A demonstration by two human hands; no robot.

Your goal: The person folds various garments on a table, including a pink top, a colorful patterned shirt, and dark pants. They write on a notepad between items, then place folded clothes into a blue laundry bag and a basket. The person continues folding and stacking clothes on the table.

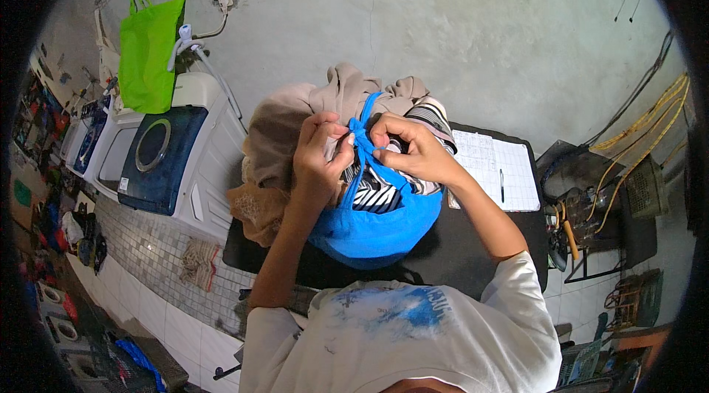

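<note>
A blue cloth bag [376,232] stuffed with folded fabrics stands on a black table [471,251]. Its blue handles meet in a knot [359,130] above the contents. My left hand [323,146] pinches the knot's left side between thumb and fingers. On the right side, my right hand [412,146] grips a short blue end with thumb and bent forefinger. Grey-beige cloth [282,132] bulges out at the back and left, with a tan lacy cloth [257,207] below it. Black-and-white striped fabric [379,196] shows under the knot.
An open notebook [518,182] with handwriting lies right of the bag, a pen [502,185] on it. Left of the table stands a washing machine with a dark blue lid [158,157]; a green tote bag [149,55] hangs above. A striped cloth [199,263] lies on the tiled floor.
</note>
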